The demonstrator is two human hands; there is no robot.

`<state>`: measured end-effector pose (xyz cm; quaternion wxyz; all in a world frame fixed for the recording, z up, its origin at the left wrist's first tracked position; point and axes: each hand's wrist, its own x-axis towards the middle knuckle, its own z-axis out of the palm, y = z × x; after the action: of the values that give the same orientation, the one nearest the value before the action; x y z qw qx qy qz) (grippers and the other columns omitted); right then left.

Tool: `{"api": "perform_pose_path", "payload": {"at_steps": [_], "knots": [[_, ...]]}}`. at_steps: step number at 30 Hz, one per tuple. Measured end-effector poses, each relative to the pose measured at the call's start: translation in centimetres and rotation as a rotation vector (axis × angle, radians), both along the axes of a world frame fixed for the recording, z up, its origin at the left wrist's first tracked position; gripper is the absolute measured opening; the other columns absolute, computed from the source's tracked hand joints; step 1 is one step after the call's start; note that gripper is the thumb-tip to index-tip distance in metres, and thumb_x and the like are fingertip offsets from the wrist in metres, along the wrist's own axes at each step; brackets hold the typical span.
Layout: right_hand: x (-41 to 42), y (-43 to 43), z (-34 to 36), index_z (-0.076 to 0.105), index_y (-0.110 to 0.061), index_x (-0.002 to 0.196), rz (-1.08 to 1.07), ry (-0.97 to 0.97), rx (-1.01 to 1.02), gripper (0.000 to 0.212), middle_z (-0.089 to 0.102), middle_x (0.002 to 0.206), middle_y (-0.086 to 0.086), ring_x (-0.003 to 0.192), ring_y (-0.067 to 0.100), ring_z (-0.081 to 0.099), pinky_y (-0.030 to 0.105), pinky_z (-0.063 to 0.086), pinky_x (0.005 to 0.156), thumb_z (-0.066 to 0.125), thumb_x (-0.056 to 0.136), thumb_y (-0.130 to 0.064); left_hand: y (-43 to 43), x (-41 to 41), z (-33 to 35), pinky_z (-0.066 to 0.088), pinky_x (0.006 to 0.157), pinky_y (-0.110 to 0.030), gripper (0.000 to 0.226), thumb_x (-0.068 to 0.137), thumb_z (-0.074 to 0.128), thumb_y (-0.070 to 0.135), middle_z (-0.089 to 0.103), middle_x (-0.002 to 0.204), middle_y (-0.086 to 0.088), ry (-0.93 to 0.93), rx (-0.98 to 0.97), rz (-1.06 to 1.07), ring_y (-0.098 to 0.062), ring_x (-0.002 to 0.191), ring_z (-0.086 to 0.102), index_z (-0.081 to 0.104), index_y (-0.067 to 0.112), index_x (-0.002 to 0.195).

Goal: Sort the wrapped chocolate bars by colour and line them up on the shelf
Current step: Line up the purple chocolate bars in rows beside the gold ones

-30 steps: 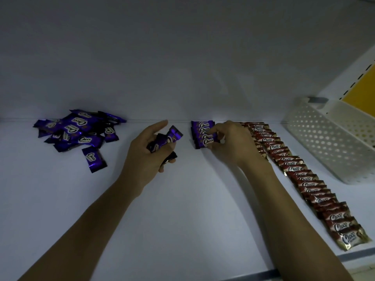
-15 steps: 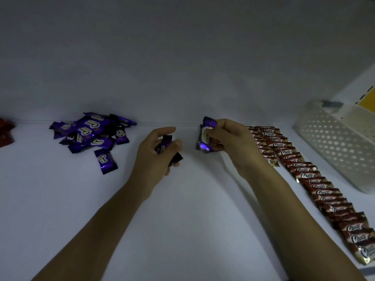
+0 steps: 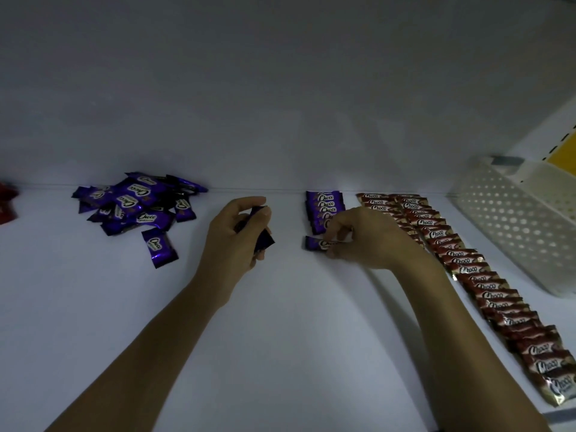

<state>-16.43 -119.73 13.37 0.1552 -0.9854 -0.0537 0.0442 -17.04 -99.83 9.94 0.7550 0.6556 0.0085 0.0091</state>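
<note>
Where the dim light catches the print, every wrapper I can read says "Choco" in white script: on the purple pile [image 3: 137, 207] in the upper left of the frame, on the single purple bar [image 3: 159, 247] lying just below that heap, on the short purple row [image 3: 324, 202] at centre against the back wall, and all down the red-brown row [image 3: 486, 285] that slants from centre right to the lower right corner. Smaller print under the word is too blurred to make out. At the far left edge some red wrappers [image 3: 7, 204] are cut off, and their writing is unreadable. A white basket [image 3: 514, 226] with punched holes sits at the right edge, partly out of frame, with a yellow panel [image 3: 565, 151] above it. My left hand [image 3: 232, 235], at centre, is turned on its side with the fingers curled round dark purple bars [image 3: 263, 241]; how many, I cannot tell, as my palm hides most of them. My right hand [image 3: 371, 238] reaches in palm down, fingers narrowed to pinch one purple bar [image 3: 314, 243] by its right end, flat on the white shelf [image 3: 280, 338] just below the purple row. That hand covers the row's lowest bars and part of the red-brown line behind it.
</note>
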Motion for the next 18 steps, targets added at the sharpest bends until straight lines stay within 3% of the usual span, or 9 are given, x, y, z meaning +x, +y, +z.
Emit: {"api": "perform_pose_path", "payload": {"at_steps": [4, 6, 11, 15, 18], "knots": [[0.0, -0.7, -0.1, 0.069, -0.028, 0.089, -0.058, 0.042, 0.078, 0.012, 0.058, 0.081, -0.012, 0.083, 0.01, 0.056, 0.023, 0.041, 0.075, 0.074, 0.078, -0.031, 0.2, 0.3, 0.2, 0.026, 0.031, -0.012, 0.034, 0.093, 0.04, -0.001, 0.049, 0.065, -0.008, 0.059, -0.076, -0.031, -0.006, 0.032, 0.039, 0.066, 0.02, 0.094], [0.1, -0.8, -0.1, 0.065, -0.029, 0.083, -0.063, 0.04, 0.092, 0.011, 0.056, 0.077, -0.014, 0.079, 0.01, 0.055, 0.023, 0.041, 0.072, 0.074, 0.077, -0.025, 0.2, 0.3, 0.3, 0.027, 0.03, -0.013, 0.035, 0.092, 0.04, -0.003, 0.049, 0.069, -0.009, 0.06, -0.074, -0.033, -0.008, 0.037, 0.041, 0.065, 0.02, 0.096], [0.4, -1.0, -0.4, 0.061, -0.025, 0.082, -0.08, -0.06, 0.096, 0.016, 0.052, 0.072, -0.015, 0.076, 0.012, 0.054, 0.026, 0.043, 0.071, 0.075, 0.076, -0.021, 0.0, -0.1, 0.0, 0.038, 0.041, -0.013, 0.039, 0.09, 0.062, 0.006, 0.061, 0.082, -0.004, -0.005, -0.026, -0.017, -0.005, 0.052, 0.049, 0.052, 0.026, 0.122], [0.9, -0.8, -1.4, 0.056, -0.027, 0.083, -0.102, -0.174, 0.088, 0.02, 0.056, 0.075, -0.011, 0.079, 0.016, 0.056, 0.028, 0.041, 0.072, 0.071, 0.075, -0.017, 0.1, 0.0, -0.3, 0.042, 0.045, -0.015, 0.033, 0.085, 0.069, 0.011, 0.062, 0.079, 0.002, -0.062, 0.05, -0.021, -0.001, 0.05, 0.051, 0.059, 0.019, 0.115], [1.0, -0.9, -1.9, 0.058, -0.025, 0.088, -0.128, -0.206, 0.082, 0.022, 0.057, 0.078, -0.007, 0.078, 0.018, 0.055, 0.028, 0.041, 0.069, 0.068, 0.074, -0.011, 0.0, -0.2, -0.3, 0.042, 0.047, -0.014, 0.03, 0.081, 0.072, 0.012, 0.062, 0.082, 0.001, -0.114, 0.093, -0.063, 0.0, 0.054, 0.056, 0.063, 0.025, 0.107]]}}
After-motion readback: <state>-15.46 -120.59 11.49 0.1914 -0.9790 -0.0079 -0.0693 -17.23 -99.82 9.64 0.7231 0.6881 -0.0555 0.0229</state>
